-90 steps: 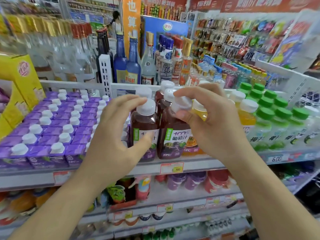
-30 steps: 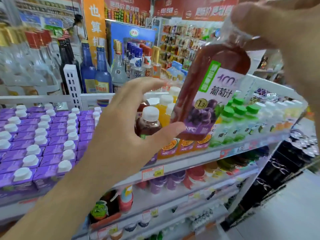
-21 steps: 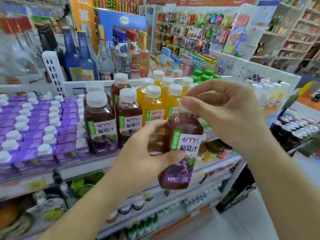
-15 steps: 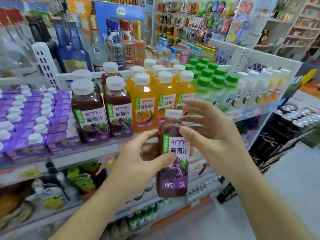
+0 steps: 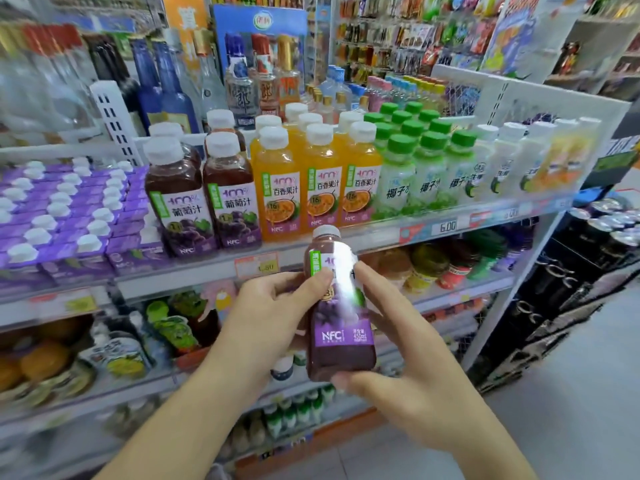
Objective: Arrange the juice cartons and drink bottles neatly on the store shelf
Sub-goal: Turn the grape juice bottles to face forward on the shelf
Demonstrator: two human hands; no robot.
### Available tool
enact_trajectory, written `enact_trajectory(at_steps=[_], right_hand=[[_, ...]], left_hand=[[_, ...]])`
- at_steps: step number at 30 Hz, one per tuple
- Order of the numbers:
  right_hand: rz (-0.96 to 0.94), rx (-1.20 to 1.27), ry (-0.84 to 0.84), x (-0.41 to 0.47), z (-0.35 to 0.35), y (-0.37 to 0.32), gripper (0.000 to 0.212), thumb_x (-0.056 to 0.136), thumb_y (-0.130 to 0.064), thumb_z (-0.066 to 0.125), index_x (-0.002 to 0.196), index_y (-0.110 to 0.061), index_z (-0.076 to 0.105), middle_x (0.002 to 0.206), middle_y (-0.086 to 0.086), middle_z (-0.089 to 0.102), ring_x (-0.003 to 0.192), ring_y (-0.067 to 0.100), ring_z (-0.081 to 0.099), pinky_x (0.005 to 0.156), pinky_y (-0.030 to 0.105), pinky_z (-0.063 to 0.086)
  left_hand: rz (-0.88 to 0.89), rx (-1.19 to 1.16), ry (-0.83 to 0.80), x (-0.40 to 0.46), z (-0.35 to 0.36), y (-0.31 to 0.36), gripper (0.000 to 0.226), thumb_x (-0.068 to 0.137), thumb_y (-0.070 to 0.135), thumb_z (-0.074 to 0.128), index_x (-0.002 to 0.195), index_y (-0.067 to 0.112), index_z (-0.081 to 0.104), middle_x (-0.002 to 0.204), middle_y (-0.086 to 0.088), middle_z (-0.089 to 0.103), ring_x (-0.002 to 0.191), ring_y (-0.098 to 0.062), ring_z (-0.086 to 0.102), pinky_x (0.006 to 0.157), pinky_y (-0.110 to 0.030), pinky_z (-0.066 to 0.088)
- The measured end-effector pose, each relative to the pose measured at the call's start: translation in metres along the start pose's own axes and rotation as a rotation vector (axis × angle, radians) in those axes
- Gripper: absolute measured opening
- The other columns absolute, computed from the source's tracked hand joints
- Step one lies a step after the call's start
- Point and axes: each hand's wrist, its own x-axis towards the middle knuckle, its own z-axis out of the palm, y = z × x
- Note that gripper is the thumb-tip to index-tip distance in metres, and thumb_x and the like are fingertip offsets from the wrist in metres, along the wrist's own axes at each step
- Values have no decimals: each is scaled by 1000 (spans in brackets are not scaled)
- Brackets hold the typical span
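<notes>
The grape bottle (image 5: pixel 337 306) is full to the neck, so it should handle as moderately heavy for its size, with its weight low. The plastic wall is likely stiff enough for a firm grip but may flex under hard squeezing. The glossy label throws a strong glare, which suggests a smooth, somewhat slippery surface. Hold it at the labelled waist or support the base; the cap (image 5: pixel 326 231) offers a secondary hold for lifting.

The bottle is held upright in front of the shelf (image 5: pixel 214 271), near the person and below the shelf edge, touching no other stock. The left hand (image 5: pixel 273 317) grasps its left side, thumb pressed on the upper label. The right hand (image 5: pixel 405 368) grasps its right side, thumb curled under the base and fingers along the label.

The bottle holds dark purple-brown juice under a white cap. Its label is white above and purple below, with a green strip at the left. Two matching bottles (image 5: pixel 204 202) stand on the shelf, left of the orange bottles (image 5: pixel 318 181) and right of the purple cartons (image 5: pixel 69 216).
</notes>
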Motion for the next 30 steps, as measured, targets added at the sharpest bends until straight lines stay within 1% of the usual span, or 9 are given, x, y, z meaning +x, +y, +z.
enact_trajectory(at_steps=[2,6,12,15,18,21,24,26,30], right_hand=[[30,57,10,-1,-1,0,99,83,-14,90,160,-45,35,162,-30,39,147,-4,42,110,18,46],[51,51,48,-7,-4,3,95,80,-32,88,160,-45,37,158,-26,47,144,2,49,111,29,51],[29,73,51,-12,-7,-2,93,84,-12,91,158,-40,40,152,-25,54,141,2,52,109,23,50],[24,98,50,-15,-10,0,91,85,-19,90,157,-40,37,152,-24,53,142,4,51,111,27,49],[77,231,18,-17,-11,-1,82,88,-36,83,156,-47,38,154,-17,53,142,13,54,113,43,50],[134,349,76,-15,-10,-4,63,95,-32,79,147,-51,49,140,-11,66,126,21,68,103,51,57],[137,353,151,-14,-10,-6,62,94,-14,77,144,-45,55,126,-8,75,111,24,76,92,48,63],[115,280,228,-15,-9,-6,67,90,-9,81,143,-43,56,119,-13,78,105,20,77,89,41,65],[41,-3,393,-18,2,1,78,81,-7,90,144,-39,56,117,-28,75,105,0,74,85,15,59]], left_hand=[[-24,-1,-19,-3,1,0,32,90,42,74,104,15,82,97,-10,82,83,-29,80,60,-34,62],[-35,11,-53,-8,3,1,31,94,43,72,103,15,82,97,-9,82,83,-26,80,60,-30,60],[-4,-52,-76,-13,5,0,27,97,35,69,108,14,81,101,-14,81,80,-24,78,57,-28,59],[23,-85,-88,-15,6,0,29,98,32,68,119,15,76,108,-13,81,91,-28,79,65,-34,62],[84,-95,-103,-16,8,0,33,96,27,71,128,21,70,114,-7,80,101,-31,78,80,-43,63],[140,-103,-133,-17,8,-1,38,94,21,71,130,27,67,118,-4,80,106,-30,77,87,-48,63],[158,-78,-191,-19,11,-1,40,95,21,68,133,30,66,120,0,79,109,-25,77,86,-40,64],[176,-9,-158,-17,11,-3,37,99,22,66,135,32,66,120,6,79,110,-19,76,90,-37,64],[178,152,-102,-13,11,-6,32,100,35,69,131,42,69,122,14,77,117,-15,73,97,-50,60]])
